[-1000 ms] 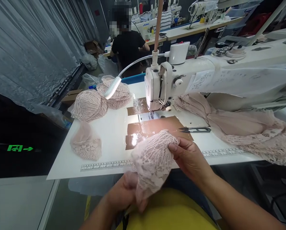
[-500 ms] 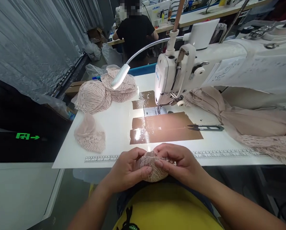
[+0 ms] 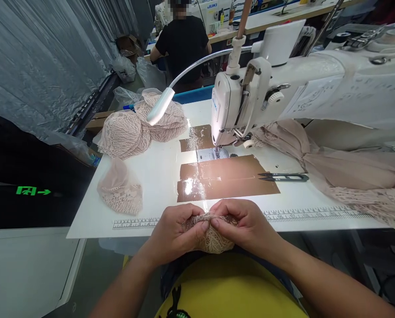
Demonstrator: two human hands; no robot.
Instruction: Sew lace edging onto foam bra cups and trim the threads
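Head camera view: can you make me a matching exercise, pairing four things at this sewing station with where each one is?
Things:
1. bunched lace piece
2. thread snips
3. lamp head
4. single lace cup

Places:
A. lying just right of the brown tape
B. hanging over the lace pile
C. alone on the left of the table
D. pinched between left hand and right hand

Pairs: 1-D, 2-A, 3-B, 4-C.

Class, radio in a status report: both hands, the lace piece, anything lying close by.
Left hand and right hand pinch the lace piece, bunched at the table edge. Snips lie apart, ahead right. Lace cup sits left, untouched.
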